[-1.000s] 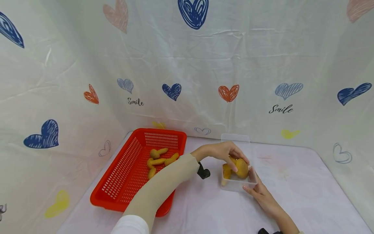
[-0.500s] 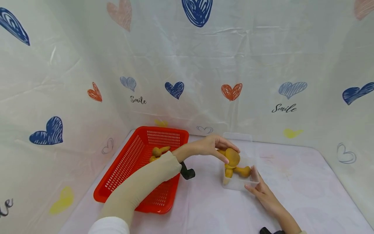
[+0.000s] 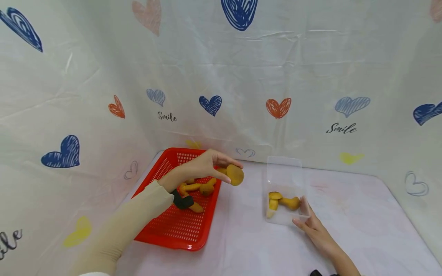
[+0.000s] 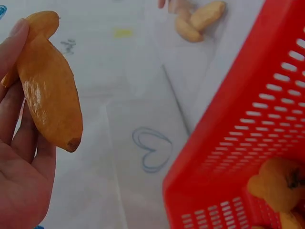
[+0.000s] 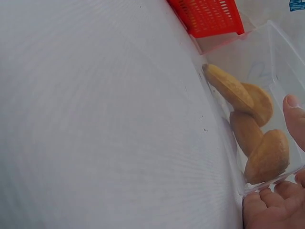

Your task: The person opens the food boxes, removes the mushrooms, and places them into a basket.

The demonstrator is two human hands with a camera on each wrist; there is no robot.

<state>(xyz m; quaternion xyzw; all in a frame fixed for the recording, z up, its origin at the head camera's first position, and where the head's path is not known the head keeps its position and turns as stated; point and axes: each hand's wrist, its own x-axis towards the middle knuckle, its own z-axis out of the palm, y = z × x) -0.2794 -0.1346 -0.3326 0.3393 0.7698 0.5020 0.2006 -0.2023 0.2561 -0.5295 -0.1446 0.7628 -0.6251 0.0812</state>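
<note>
My left hand (image 3: 203,166) grips a yellow-brown mushroom (image 3: 235,175) above the right rim of the red basket (image 3: 208,229). In the left wrist view the held mushroom's smooth stem (image 4: 52,95) points down, with thumb and fingers around its upper part. Inside the basket lie several similar mushrooms (image 3: 206,189), partly hidden by the arm. My right hand (image 3: 317,229) holds the right side of a clear plastic box (image 3: 286,220) by its wall. Two mushrooms lie in that box, one with its stem toward me (image 3: 273,205) and one on its side (image 3: 292,203).
The box's clear lid (image 3: 284,168) stands raised at the back. A white cloth table (image 3: 241,237) carries both containers, with a gap between them. Behind hangs a white curtain (image 3: 307,76) printed with hearts.
My left hand has moved left from the box to the basket, carrying a mushroom out of the box. My right hand stays at the box. The head view has shifted slightly.
</note>
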